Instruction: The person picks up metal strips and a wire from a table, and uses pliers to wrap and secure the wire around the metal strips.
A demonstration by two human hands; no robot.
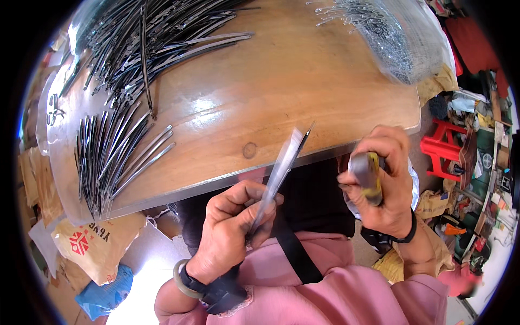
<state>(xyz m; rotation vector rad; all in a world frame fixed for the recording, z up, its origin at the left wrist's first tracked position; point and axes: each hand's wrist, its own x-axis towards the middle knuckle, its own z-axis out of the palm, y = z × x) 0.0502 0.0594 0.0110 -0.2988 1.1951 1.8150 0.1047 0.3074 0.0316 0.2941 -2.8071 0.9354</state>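
Thin flat strips [280,168], one pale and shiny beside a dark narrow one, stand tilted up and away from my left hand [230,219]. Its thumb and fingers pinch their lower end. At the right, my right hand [394,173] is closed round a short tool with a dark grey and yellow handle [370,179]. It is smeared by motion, and its working end cannot be made out. The two hands are apart, just in front of the table [254,97] edge. A fanned bunch of dark and silvery strips [111,162] lies on the table's near left.
A large heap of similar black strips [141,49] covers the far left. Clear plastic bags of thin metal pieces [398,43] lie at the far right. A red stool [441,149] and cluttered shelves stand right of the table; a tan paper bag [100,244] sits lower left.
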